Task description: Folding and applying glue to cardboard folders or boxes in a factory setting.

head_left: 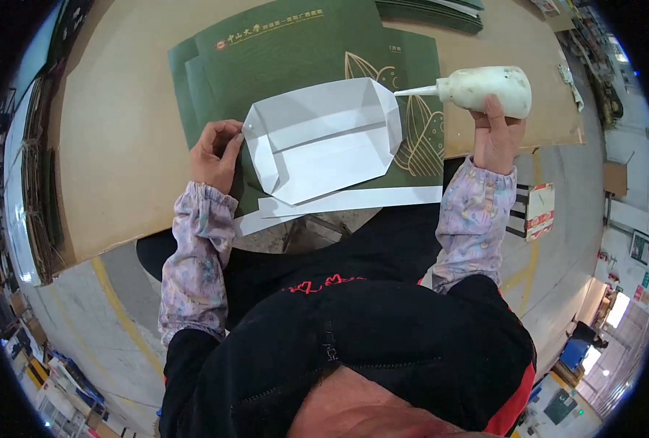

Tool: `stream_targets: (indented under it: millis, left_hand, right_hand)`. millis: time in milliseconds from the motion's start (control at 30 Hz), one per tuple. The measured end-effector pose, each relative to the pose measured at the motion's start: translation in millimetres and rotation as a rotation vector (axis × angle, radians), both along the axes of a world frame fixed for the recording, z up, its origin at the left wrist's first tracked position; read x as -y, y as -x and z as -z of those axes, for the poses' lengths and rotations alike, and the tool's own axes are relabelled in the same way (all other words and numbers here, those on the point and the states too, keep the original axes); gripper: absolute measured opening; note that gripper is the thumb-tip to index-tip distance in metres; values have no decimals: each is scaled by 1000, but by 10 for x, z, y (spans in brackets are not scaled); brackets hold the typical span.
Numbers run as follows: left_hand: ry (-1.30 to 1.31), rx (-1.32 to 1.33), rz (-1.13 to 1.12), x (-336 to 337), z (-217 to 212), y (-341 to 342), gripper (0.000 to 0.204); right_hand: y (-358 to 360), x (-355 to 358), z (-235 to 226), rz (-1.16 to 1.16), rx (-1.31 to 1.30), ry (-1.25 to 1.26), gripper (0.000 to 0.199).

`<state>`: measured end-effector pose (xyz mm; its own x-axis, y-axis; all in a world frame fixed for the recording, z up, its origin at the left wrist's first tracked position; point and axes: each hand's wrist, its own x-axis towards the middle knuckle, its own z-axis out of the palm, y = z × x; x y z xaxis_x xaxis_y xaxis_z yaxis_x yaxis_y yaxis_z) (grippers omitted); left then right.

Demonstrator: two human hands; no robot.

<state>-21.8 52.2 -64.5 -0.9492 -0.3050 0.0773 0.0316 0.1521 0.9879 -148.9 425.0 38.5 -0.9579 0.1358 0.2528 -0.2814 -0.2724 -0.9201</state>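
A white paper piece (331, 157) with folded-up sides, like a shallow open box, lies on green printed paper sheets or bags (288, 51). At its left corner my left hand (217, 155) is closed, thumb and fingertips pinching the edge. My right hand (496, 135) is wrapped round a white plastic squeeze bottle (488, 89) with a long thin nozzle. The bottle lies nearly level, its nozzle tip pointing left at the upper right corner of the white paper. Whether the tip touches the paper I cannot tell. White paper strips (353, 202) show along the near edge of the green stack.
More green folded sheets (434, 13) are stacked at the far side of the brown table (120, 131). Bundled brown cardboard (36, 197) stands along the table's left edge. To the right, beyond the table, a small red-and-white box (539, 212) sits low down.
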Motion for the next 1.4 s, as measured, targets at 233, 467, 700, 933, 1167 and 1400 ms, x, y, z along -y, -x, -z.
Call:
stream_targets:
  millis: [233, 467, 700, 933, 1167, 1400]
  left_hand:
    - [-16, 10, 55, 80, 97, 3, 14]
    - [-5, 21, 50, 69, 71, -12, 14]
    - [19, 10, 34, 42, 40, -18, 13]
    - [65, -9, 21, 43, 41, -12, 11]
    - [208, -63, -15, 132, 227, 4, 19]
    - [675, -323, -65, -12, 96, 19, 9]
  right_hand:
    - [44, 61, 109, -50, -20, -49, 65]
    - [81, 44, 140, -34, -76, -170, 68]
    - [94, 80, 113, -48, -107, -198, 71]
    - [118, 88, 124, -41, -88, -213, 69]
    - [138, 83, 145, -89, -118, -207, 79]
    - [97, 29, 80, -32, -147, -141, 79]
